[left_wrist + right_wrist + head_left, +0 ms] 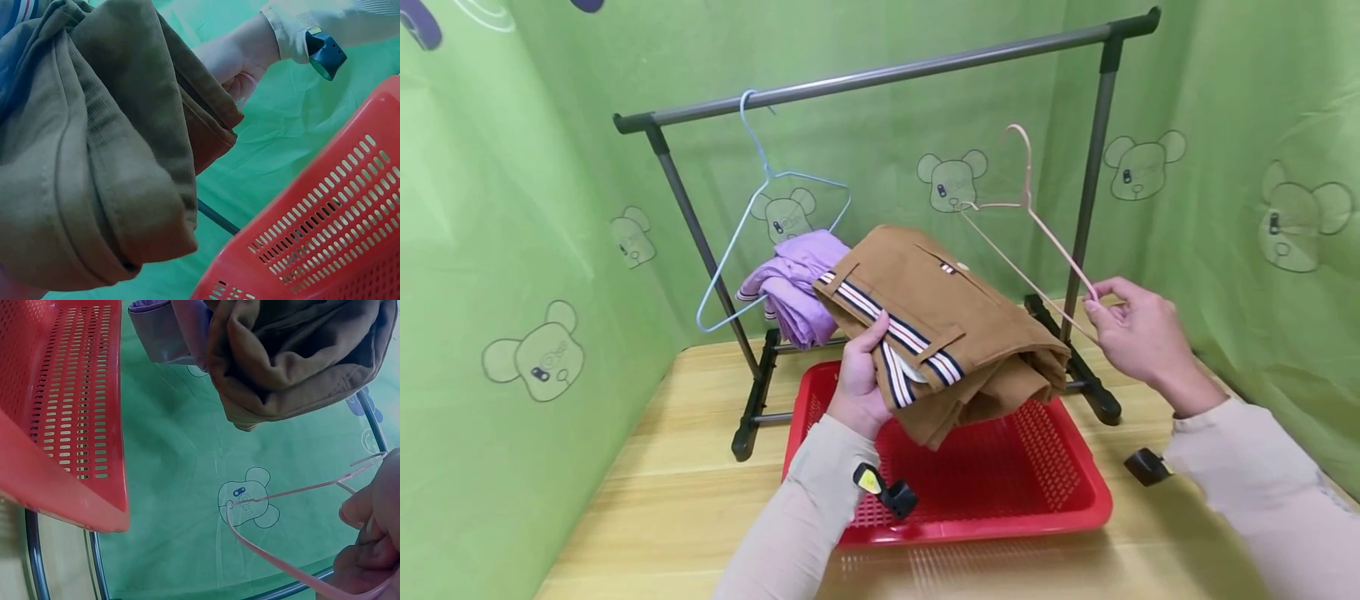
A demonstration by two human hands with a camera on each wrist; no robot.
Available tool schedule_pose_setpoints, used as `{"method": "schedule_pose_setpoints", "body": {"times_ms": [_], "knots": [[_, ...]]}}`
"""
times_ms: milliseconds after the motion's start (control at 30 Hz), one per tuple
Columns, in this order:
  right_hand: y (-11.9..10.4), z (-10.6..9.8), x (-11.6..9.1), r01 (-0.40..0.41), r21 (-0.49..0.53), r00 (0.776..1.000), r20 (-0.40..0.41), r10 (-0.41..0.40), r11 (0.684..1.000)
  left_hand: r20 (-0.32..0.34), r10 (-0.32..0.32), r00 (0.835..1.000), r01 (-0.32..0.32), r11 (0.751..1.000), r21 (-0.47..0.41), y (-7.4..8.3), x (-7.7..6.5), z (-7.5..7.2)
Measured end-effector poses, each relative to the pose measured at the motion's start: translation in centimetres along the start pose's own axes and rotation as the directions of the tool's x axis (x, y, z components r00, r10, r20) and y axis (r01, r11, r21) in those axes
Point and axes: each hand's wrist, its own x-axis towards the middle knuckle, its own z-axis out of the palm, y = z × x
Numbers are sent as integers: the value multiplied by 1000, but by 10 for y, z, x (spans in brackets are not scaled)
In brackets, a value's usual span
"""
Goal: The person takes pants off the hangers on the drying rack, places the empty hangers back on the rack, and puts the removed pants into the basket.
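Note:
Brown folded trousers (925,308) with a striped inner waistband are held up by my left hand (859,379), its thumb over the waistband. My right hand (1142,329) pinches a pink hanger (1028,179) by one corner, hook upward, to the right of the trousers. In the right wrist view, the hanger's thin bar (281,565) runs into the fingers, and the trousers (300,362) hang above it. The left wrist view has the bundled trousers (100,144) in front, partly covering the right hand (231,69).
Below the trousers sits a red perforated basket (1097,500). Behind stands a grey clothes rack (880,75), where a blue hanger (730,250) carries a folded purple garment (801,287). Green curtains (535,250) enclose the wooden table (655,483).

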Motion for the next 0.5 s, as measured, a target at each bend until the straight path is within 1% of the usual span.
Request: {"method": "schedule_pose_setpoints", "body": {"times_ms": [200, 367, 500], "knots": [[-1, 1, 0, 3, -2, 1000, -8, -3, 1000, -4, 19, 1000, -19, 1000, -11, 3, -1, 0], [-3, 1, 2, -9, 3, 1000, -6, 9, 1000, -13, 37, 999, -38, 999, -15, 3, -2, -2], [-4, 0, 3, -14, 5, 1000, -15, 15, 1000, -27, 36, 999, -37, 999, -15, 3, -3, -4]]}}
